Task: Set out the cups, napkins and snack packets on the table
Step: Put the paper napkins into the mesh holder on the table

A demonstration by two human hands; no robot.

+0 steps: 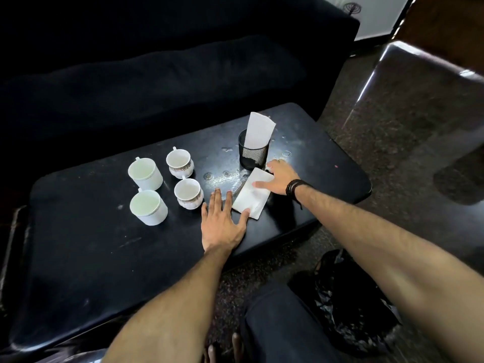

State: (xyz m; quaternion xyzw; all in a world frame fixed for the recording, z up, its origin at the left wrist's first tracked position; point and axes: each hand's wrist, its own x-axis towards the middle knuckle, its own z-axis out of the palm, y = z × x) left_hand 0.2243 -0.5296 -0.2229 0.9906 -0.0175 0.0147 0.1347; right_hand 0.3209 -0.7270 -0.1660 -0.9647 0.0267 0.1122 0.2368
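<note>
Several white cups stand on the black table (86,231): two plain ones (145,173) (148,207) at the left, two patterned ones (180,163) (188,193) beside them. A folded white napkin (252,195) lies flat on the table. My left hand (222,221) rests flat with its thumb on the napkin's near corner. My right hand (279,176) lies spread on the napkin's far end, thumb pressing it. A black mesh holder (252,152) behind holds another upright napkin (259,131). No snack packets are visible.
A dark sofa (157,74) runs behind the table. A dark chair (432,82) stands at the right. A black plastic bag (348,305) lies on the speckled floor by my knee (282,323), near the table's front edge.
</note>
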